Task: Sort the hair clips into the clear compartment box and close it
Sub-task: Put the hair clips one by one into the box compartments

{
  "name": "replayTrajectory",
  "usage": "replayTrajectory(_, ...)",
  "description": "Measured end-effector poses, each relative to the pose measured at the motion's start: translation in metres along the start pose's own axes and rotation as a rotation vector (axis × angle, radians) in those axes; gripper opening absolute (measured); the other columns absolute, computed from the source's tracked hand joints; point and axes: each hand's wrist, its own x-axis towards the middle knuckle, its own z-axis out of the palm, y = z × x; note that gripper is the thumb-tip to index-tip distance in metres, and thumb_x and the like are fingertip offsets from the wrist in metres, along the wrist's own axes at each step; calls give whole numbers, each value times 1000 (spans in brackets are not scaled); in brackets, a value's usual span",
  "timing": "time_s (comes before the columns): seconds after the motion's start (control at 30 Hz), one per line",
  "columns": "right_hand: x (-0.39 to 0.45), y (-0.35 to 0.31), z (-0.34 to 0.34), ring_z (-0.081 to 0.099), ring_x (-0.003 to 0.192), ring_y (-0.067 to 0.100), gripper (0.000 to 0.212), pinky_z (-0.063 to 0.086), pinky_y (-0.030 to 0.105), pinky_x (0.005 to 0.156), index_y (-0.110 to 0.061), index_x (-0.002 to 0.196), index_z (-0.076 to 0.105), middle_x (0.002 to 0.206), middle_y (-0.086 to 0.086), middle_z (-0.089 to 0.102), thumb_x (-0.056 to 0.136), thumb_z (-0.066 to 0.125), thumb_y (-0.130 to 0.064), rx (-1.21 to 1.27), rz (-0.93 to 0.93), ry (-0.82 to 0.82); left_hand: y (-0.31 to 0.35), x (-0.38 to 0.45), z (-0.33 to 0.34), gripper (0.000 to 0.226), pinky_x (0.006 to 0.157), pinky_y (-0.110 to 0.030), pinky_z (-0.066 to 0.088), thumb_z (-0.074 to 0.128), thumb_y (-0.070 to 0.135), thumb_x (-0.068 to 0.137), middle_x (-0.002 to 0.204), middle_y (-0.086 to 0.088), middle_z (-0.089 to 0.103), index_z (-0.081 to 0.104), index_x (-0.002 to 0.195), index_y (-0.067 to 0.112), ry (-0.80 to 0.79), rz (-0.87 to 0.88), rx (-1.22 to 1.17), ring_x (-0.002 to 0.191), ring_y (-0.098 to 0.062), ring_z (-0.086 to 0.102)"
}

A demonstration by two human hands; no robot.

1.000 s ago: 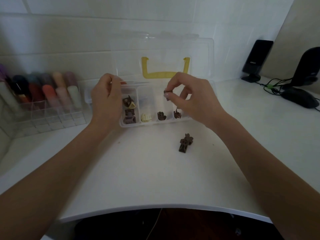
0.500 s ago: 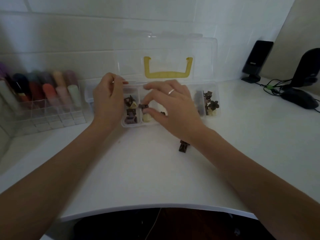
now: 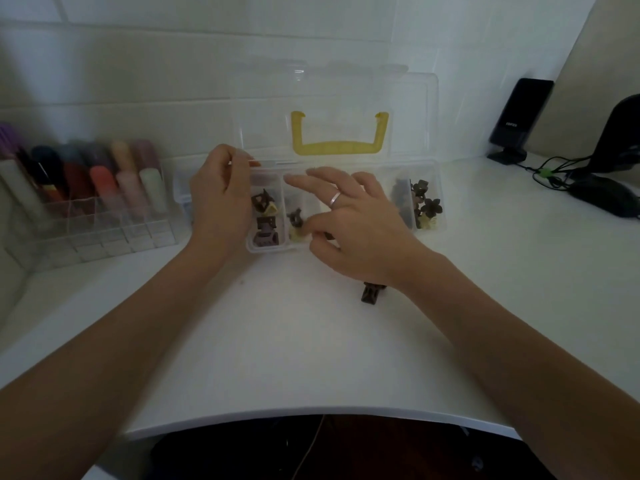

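**Q:** One view only, the head camera. Which step is being worked on?

**A:** Sorting, it looks like. The clear compartment box [image 3: 346, 202] is sat at 12 o'clock on the white desk [image 3: 311, 341], lid [image 3: 339, 109] stood open. The left hand [image 3: 221, 202] is curled on the box's rim at 10 o'clock, fingers pinched there. The right hand [image 3: 353, 223] is spread low over the middle compartments, fingers loose; whether a clip is being let go can't be told. Dark hair clips [image 3: 265, 216] are seen in the left-hand compartments and at 2 o'clock.

**Q:** What's needed next?

**A:** Probably the last loose clip [image 3: 370, 293], half hidden under the right wrist at 6 o'clock of the box, has to be picked up and dropped in. Then the lid gets shut.
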Motion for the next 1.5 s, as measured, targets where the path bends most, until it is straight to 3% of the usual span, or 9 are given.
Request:
replayTrajectory(0.1,-2,2,1,46,126,22,33,28,39,94,-23,90,75,136,0,55,80,44,-29,-42,22,26,-1,0,1,20,62,-5,35,39,17,94,77,3,59,53,80,11,-1,-2,5,63,13,49)
replayTrajectory(0.2,4,3,-21,58,91,15,19,42,33,77,-19,82,73,98,-4,67,81,55,-24,196,104,115,0,0,-1,20,62,-2,35,39,15,95,74,9,58,52,80,10,-9,-6,-5,64,14,50)
replayTrajectory(0.33,5,8,-48,45,49,4,24,40,24,57,-23,64,58,50,-12,47,85,58,-32,294,249,-182,1,0,0,20,63,-1,36,39,14,95,73,14,56,52,80,10,-9,-23,-17,63,15,50)
replayTrajectory(0.5,0,2,-58,65,54,10,41,49,25,60,-23,70,57,65,-5,65,73,64,-63,128,357,-732,0,0,1,21,62,-1,35,39,15,96,73,13,56,51,80,11,-10,-25,-12,63,16,49)
replayTrajectory(0.67,-6,6,-60,63,47,8,39,46,17,41,-24,89,57,78,0,69,68,78,-49,240,482,-990,0,0,1,22,62,-3,35,39,16,96,74,6,58,51,79,9,-12,-25,-12,62,13,49)
replayTrajectory(0.87,1,5,-53,62,57,9,11,40,14,37,-23,90,60,84,-4,64,84,69,-24,552,329,-810,-1,1,2,21,63,-3,36,40,17,96,72,16,56,51,79,11,-8,-34,-37,63,12,50)
replayTrajectory(1.2,4,0,-38,68,58,15,29,49,23,44,-26,101,57,89,-6,69,79,75,-24,773,323,-636,-1,0,1,21,64,-2,36,39,17,95,74,15,57,53,80,11,-13,-24,-41,65,13,51)
replayTrajectory(1.37,5,0,-36,44,44,10,20,38,22,52,-17,83,68,54,1,60,75,77,-33,756,265,-535,-2,1,2,20,64,-4,37,40,16,94,72,15,56,51,78,11,-4,-17,-39,65,10,50)
replayTrajectory(1.5,7,4,-34,37,45,5,17,33,15,51,-11,82,69,52,-5,50,79,75,-26,812,295,-282,-3,1,3,21,63,-7,37,40,18,94,71,16,57,51,77,13,-3,-20,-33,64,9,51)
